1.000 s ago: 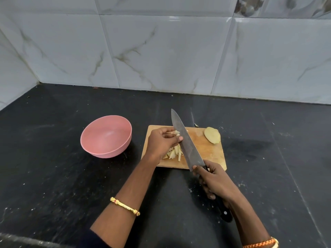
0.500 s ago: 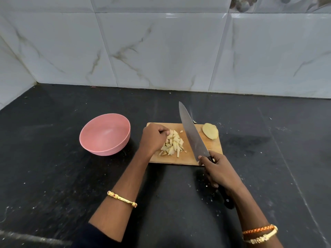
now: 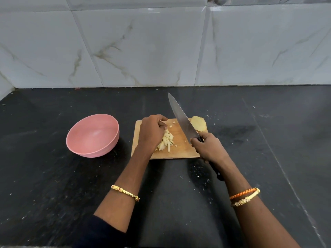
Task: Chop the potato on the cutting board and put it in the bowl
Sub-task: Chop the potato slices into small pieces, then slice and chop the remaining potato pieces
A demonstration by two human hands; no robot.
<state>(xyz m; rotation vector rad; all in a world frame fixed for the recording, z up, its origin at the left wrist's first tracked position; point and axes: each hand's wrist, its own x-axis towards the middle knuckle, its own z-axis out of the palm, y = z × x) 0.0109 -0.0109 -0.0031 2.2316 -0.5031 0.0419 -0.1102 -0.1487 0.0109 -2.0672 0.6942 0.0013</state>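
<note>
1. The right hand point(image 3: 207, 149) is wrapped round the handle of the knife point(image 3: 182, 120), blade raised and slanting over the cutting board point(image 3: 180, 151); a loose grip could let the blade swing toward the other hand.
2. The left hand point(image 3: 152, 133) curls over the potato strips point(image 3: 167, 141) at mid-board, whether pinching them I cannot tell; fingertips sit near the blade's path, so a cut is the main risk; strips may scatter onto the counter point(image 3: 53, 185).
3. An uncut potato half point(image 3: 198, 123) rests on the far right corner, likely to roll off.
4. The pink bowl point(image 3: 93, 135) stands left, apart from the board; pieces could drop in between.
</note>
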